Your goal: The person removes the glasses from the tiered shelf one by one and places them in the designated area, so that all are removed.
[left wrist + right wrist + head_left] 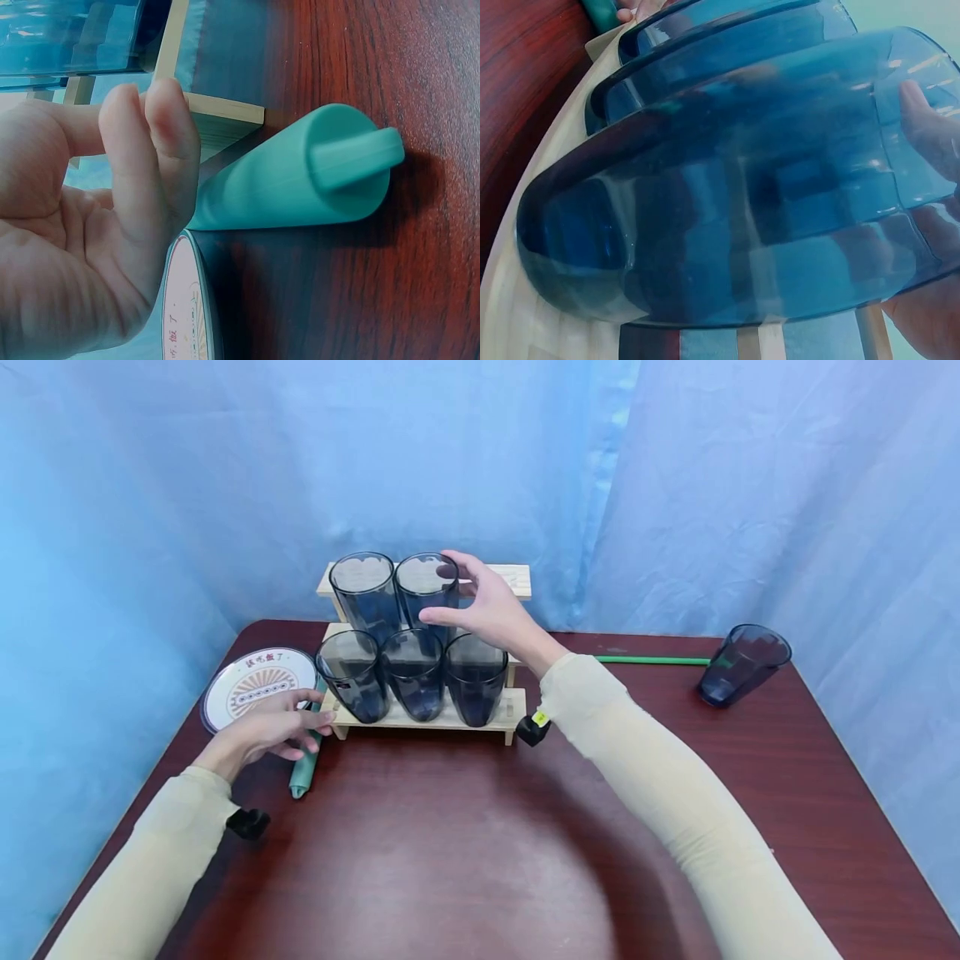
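Observation:
A stepped wooden rack (515, 703) bears several dark blue drinking glasses. Three stand on its front step, among them the front right glass (477, 685). Behind them are a back left glass (360, 597) and a back right glass (420, 589). My right hand (487, 606) holds the back right glass near its rim, thumb across the front, other fingers round the far side. In the right wrist view, a large blue glass (705, 202) hides part of that hand. My left hand (273, 727), fingers loosely bent, hovers by the rack's front left corner, above a teal cylinder (285, 172).
A patterned white plate (225, 685) lies at the left, partly behind my left hand. Another blue glass (742, 667) stands apart at the right, beside a thin green rod (652, 660). Blue curtains (750, 485) close off the sides and back of the brown table (450, 843).

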A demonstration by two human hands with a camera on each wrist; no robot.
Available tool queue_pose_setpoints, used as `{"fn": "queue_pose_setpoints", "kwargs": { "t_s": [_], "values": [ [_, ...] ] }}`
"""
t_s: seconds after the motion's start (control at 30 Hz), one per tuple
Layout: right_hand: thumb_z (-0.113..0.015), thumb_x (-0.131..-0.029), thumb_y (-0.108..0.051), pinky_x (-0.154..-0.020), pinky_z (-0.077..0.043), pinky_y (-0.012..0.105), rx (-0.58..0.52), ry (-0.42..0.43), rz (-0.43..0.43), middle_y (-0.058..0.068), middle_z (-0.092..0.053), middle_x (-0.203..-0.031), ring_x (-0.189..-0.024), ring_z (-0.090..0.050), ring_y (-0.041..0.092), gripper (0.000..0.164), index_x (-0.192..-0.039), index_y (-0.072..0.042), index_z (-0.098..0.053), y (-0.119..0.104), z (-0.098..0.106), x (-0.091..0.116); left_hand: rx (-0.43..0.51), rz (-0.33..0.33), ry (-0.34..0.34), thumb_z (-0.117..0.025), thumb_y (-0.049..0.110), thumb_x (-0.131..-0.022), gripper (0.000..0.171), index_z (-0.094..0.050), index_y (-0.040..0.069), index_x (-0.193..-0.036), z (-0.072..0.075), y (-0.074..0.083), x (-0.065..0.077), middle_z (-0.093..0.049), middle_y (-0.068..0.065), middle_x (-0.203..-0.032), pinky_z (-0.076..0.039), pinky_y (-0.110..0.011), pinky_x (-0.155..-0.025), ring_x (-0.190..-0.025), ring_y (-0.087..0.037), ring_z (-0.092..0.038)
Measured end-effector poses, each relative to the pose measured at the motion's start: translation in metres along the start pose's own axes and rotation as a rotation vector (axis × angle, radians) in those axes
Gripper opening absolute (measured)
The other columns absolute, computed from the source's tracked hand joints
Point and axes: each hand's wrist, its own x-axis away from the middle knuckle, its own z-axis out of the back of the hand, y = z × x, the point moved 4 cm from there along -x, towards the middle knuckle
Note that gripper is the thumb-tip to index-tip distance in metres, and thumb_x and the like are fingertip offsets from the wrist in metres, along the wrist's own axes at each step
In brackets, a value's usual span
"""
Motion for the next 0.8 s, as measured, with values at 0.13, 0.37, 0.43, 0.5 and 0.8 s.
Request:
{"fn": "queue_pose_setpoints", "kwargs": {
  "t_s": [0.13,0.37,0.43,0.5,0.8],
  "values": [
    [-0.087,-0.080,-0.043,-0.095,-0.052,0.035,-0.008,0.007,0.002,-0.009,-0.052,-0.142,-0.125,-0.053,0.014,0.095,-0.157,-0.024,-0.036,0.002,0.006,0.001,-0.009,-0.011,0.002,-0.063,0.033,-0.102,0.075,-0.021,0.003,-0.156,-0.001,0.003,-0.004,-0.062,-0.020,-0.121,-0.060,-0.030,-0.061,-0.072,-0.017,-0.065],
    [-0.088,-0.080,-0.037,-0.102,-0.048,0.033,-0.026,0.022,0.029,-0.007,-0.054,-0.141,-0.126,-0.054,0.014,0.092,-0.157,-0.023,-0.038,0.000,0.028,0.004,-0.003,-0.009,-0.013,-0.063,0.032,-0.102,0.076,-0.020,0.004,-0.157,-0.005,0.006,-0.010,-0.062,-0.021,-0.123,-0.060,-0.030,-0.060,-0.072,-0.017,-0.064],
    [-0.089,-0.080,-0.036,-0.104,-0.047,0.035,-0.032,0.038,0.027,-0.007,-0.055,-0.141,-0.127,-0.054,0.014,0.092,-0.156,-0.024,-0.039,-0.003,0.037,0.008,-0.003,-0.008,-0.016,-0.063,0.032,-0.102,0.076,-0.019,0.004,-0.157,-0.005,0.006,-0.010,-0.061,-0.022,-0.123,-0.060,-0.030,-0.060,-0.072,-0.016,-0.064],
    [-0.090,-0.079,-0.034,-0.107,-0.044,0.037,-0.041,0.058,0.017,-0.008,-0.056,-0.140,-0.127,-0.054,0.014,0.091,-0.155,-0.025,-0.041,-0.004,0.048,0.014,-0.005,-0.006,-0.018,-0.063,0.031,-0.102,0.076,-0.018,0.004,-0.157,-0.005,0.006,-0.010,-0.061,-0.022,-0.124,-0.060,-0.029,-0.059,-0.071,-0.016,-0.064],
    [-0.089,-0.080,-0.022,-0.107,-0.045,0.038,-0.099,0.175,0.000,0.001,-0.056,-0.143,-0.127,-0.055,0.021,0.086,-0.153,-0.025,-0.044,-0.004,0.102,0.056,-0.012,0.001,-0.003,-0.064,0.033,-0.102,0.075,-0.022,0.004,-0.156,-0.002,0.004,-0.004,-0.062,-0.021,-0.122,-0.060,-0.030,-0.062,-0.072,-0.017,-0.065]
  ]
}}
